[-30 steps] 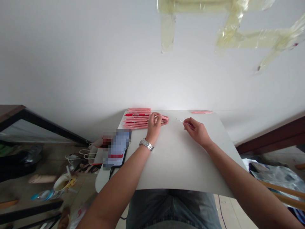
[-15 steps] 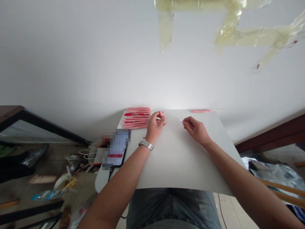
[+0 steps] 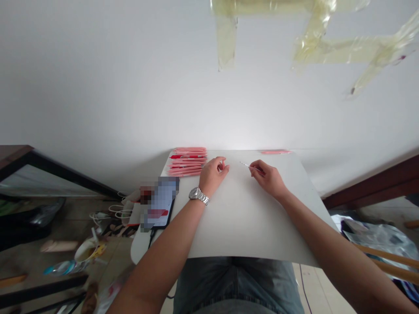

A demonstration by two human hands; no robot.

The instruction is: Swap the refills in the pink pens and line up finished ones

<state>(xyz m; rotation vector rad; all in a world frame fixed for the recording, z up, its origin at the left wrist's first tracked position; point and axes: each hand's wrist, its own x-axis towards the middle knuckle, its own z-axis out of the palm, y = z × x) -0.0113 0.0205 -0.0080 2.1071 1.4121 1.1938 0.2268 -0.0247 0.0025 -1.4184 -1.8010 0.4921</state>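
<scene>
My left hand (image 3: 213,173), with a silver watch (image 3: 199,195) at the wrist, has its fingers curled around a small pink pen part (image 3: 223,165), mostly hidden by the fingers. Across a gap to the right, my right hand (image 3: 267,178) pinches a thin pen refill (image 3: 244,164), its tip pointing left toward the left hand. Beside the left hand lies a row of pink pens (image 3: 186,172), with a redder pen (image 3: 183,157) among them. A few pink pens (image 3: 276,152) rest at the table's back edge on the right.
The white table (image 3: 248,222) stands against a wall with yellowed tape (image 3: 226,43). A phone (image 3: 163,205) with a cable lies at the left edge. On the floor at left are a bottle (image 3: 63,267) and a cup (image 3: 87,250); plastic bags (image 3: 382,240) are at right.
My left hand has turned and shifted slightly down, and less of the pink pen part shows between its fingers. My right hand and the refill have moved slightly left.
</scene>
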